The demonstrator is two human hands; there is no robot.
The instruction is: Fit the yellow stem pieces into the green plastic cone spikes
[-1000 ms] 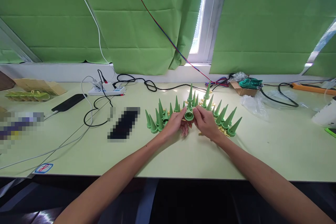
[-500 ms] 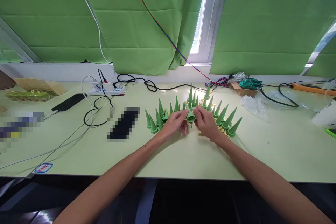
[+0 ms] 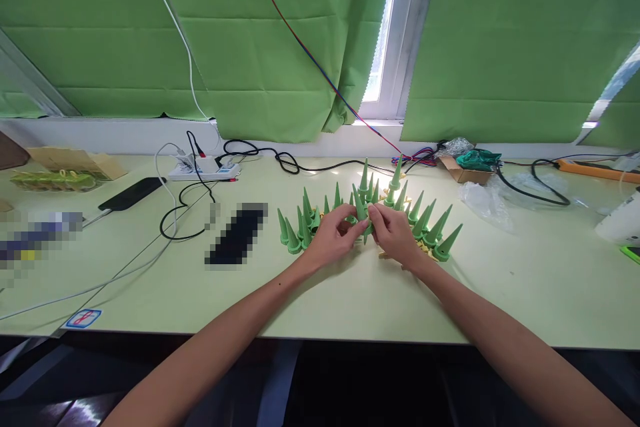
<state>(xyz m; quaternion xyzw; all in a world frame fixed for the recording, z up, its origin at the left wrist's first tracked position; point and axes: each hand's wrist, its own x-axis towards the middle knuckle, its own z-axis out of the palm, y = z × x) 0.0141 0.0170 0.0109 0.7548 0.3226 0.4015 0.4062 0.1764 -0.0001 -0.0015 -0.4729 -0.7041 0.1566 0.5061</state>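
Near the middle of the table, my left hand pinches a green cone between thumb and fingers. My right hand meets it from the right, its closed fingertips against the cone's edge; whether they hold a further small part is hidden. Several green cones stand upright to the left and behind the hands. More cones lean outward at the right, with small yellow pieces at their bases.
A black phone-like object, partly pixelated, lies left of the cones. Further back are a power strip and black cables. A small cardboard box and clear plastic wrap sit at back right.
The cone between my hands has turned: its open base faced the camera before and now its tip points up. My left fingers have shifted their hold around it.
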